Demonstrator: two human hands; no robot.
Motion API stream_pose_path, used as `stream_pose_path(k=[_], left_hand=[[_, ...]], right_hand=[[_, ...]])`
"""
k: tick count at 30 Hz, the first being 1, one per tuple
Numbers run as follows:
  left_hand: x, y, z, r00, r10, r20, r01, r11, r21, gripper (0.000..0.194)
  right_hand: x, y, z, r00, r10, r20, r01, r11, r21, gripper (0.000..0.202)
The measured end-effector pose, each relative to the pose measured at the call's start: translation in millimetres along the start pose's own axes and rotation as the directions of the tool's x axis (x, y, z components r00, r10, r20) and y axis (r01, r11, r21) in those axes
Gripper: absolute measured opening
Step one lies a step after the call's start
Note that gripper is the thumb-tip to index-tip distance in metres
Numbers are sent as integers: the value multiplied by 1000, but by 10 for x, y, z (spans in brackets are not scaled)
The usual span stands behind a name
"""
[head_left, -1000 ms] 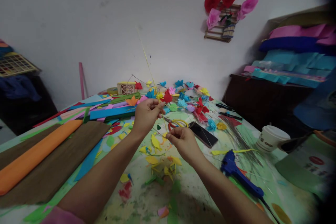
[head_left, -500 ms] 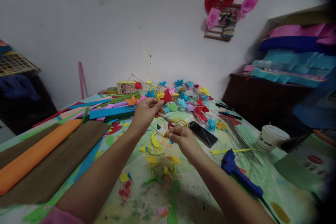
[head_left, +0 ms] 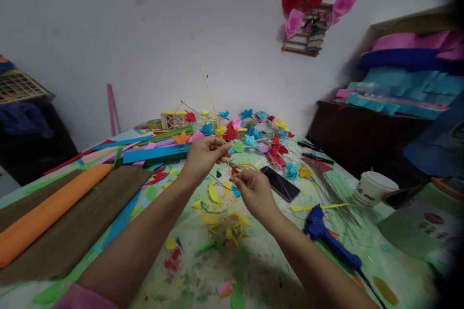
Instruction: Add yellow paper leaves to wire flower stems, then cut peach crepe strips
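Note:
A thin yellow stem, seemingly wire wrapped in paper (head_left: 210, 99), slants up from between my hands against the white wall. My left hand (head_left: 206, 152) pinches it midway, thumb and fingers together. Lower down, my right hand (head_left: 253, 193) pinches its bottom end. Just behind the hands lie scissors with yellow handles (head_left: 248, 166), partly hidden, and a black phone (head_left: 281, 184). Below them on the table are yellow paper petals (head_left: 214, 194) and green scraps.
Paper flowers (head_left: 253, 130) crowd the table's back. Rolled crepe paper (head_left: 58, 212) lies at left. A blue glue gun (head_left: 331, 236), thin wires (head_left: 335, 190), a white paper cup (head_left: 375, 188) and a green container (head_left: 424, 222) stand or lie at right.
My right hand has moved slightly up and right, closer to the left hand. The stem's tip has shifted a little right; both hands keep their pinch.

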State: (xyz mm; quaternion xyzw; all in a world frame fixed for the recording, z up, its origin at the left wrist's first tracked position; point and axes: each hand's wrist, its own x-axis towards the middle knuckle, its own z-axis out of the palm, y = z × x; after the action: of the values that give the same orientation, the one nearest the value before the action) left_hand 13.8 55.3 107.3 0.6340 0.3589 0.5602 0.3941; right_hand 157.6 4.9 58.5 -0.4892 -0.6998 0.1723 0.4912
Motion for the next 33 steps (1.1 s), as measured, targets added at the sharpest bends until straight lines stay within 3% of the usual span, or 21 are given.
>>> stream_pose_path(k=[7,10,15,24,33], left_hand=[[40,-56,-22,1000,17,-6,-17,1000,8,29],[43,-63,-29,1000,14,11,-14,1000,10,30],[38,-54,-38,999,5,42,-5,1000,-3,27],[21,-13,-27,994,-56,90,58,998,-21,29],[42,-44,-43,989,-82,124,94,991,-97,21]], right_hand=[[-6,-35,-18,1000,-13,10,13,1000,-1,17],[9,-8,5,997,46,55,-53,988,148,17],[51,17,15,961,195,197,-265,857,443,16],[62,-38,-59,926,248,285,-364,789,495,14],[89,2,-52,918,287,275,-395,729,559,14]])
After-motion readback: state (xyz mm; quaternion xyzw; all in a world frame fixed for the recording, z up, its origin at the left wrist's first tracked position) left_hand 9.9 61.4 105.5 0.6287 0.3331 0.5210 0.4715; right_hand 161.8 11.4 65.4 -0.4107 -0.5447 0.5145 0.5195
